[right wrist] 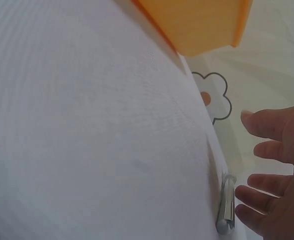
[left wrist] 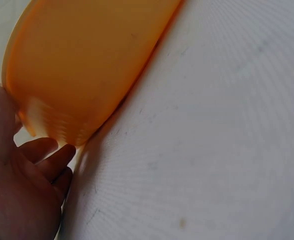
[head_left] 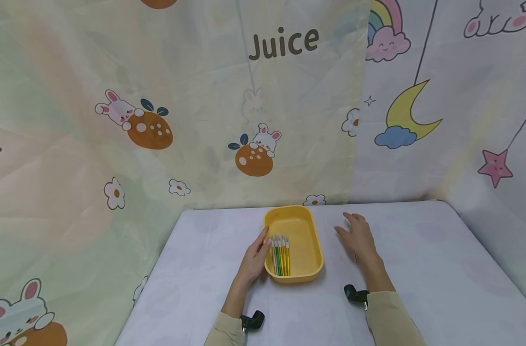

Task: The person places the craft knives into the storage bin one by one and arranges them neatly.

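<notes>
A yellow rectangular tray (head_left: 304, 240) lies on the table, with several slim pencils (head_left: 281, 259) in green, yellow and pale colours side by side along its left part. My left hand (head_left: 254, 259) holds the tray's left rim, thumb over the edge and the other fingers against its outer wall; in the left wrist view these fingers (left wrist: 57, 162) touch the orange-looking wall. To the right of the tray, my right hand (head_left: 361, 240) hovers with fingers spread. Under it lies a slim shiny silver stick (right wrist: 227, 205), mostly hidden in the head view, its exact kind unclear.
The white-covered table (head_left: 432, 269) extends on both sides of the tray. Behind it hangs a printed cloth (head_left: 211, 120) with rabbits and flowers; another printed cloth (head_left: 462, 168) with a moon and star is at the right. Dark wrist cameras (head_left: 253, 320) sit on both wrists.
</notes>
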Available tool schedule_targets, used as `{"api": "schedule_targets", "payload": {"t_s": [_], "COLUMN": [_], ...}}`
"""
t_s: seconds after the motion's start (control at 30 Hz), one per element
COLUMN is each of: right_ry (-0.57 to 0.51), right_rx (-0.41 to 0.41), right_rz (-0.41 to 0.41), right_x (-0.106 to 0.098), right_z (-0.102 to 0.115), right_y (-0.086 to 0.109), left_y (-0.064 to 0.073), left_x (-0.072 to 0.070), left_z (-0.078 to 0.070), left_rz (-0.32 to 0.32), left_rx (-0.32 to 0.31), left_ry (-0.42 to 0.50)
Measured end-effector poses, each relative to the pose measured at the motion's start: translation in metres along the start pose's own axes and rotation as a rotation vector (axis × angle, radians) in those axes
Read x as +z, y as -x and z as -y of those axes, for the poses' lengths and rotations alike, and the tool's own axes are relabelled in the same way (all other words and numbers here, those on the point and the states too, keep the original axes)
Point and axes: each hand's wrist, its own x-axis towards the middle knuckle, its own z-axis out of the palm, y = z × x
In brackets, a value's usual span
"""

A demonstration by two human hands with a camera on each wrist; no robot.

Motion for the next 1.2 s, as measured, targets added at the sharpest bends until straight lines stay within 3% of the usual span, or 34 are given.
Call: {"api": "schedule_targets", "payload": {"t_s": [0.47, 0.73, 1.2], "right_ry": [0.063, 0.068, 0.182], "right_rx": [0.039, 0.027, 0.006], "right_rz": [0.024, 0.012, 0.048], "right_x": [0.0029, 0.0051, 0.0064], "right_z": [-0.0046, -0.0068, -0.0026], "right_y": [0.0023, 0.0037, 0.0033], "left_y": [0.0014, 0.0001, 0.0005], "left_x": [-0.0002, -0.0006, -0.0004], "left_z": [0.0000, 0.0006, -0.0009], "left_rz": [-0.001, 0.009, 0.011], "left_rx": [-0.005, -0.018, -0.020], "left_ry": [-0.003, -0.009, -0.005]}}
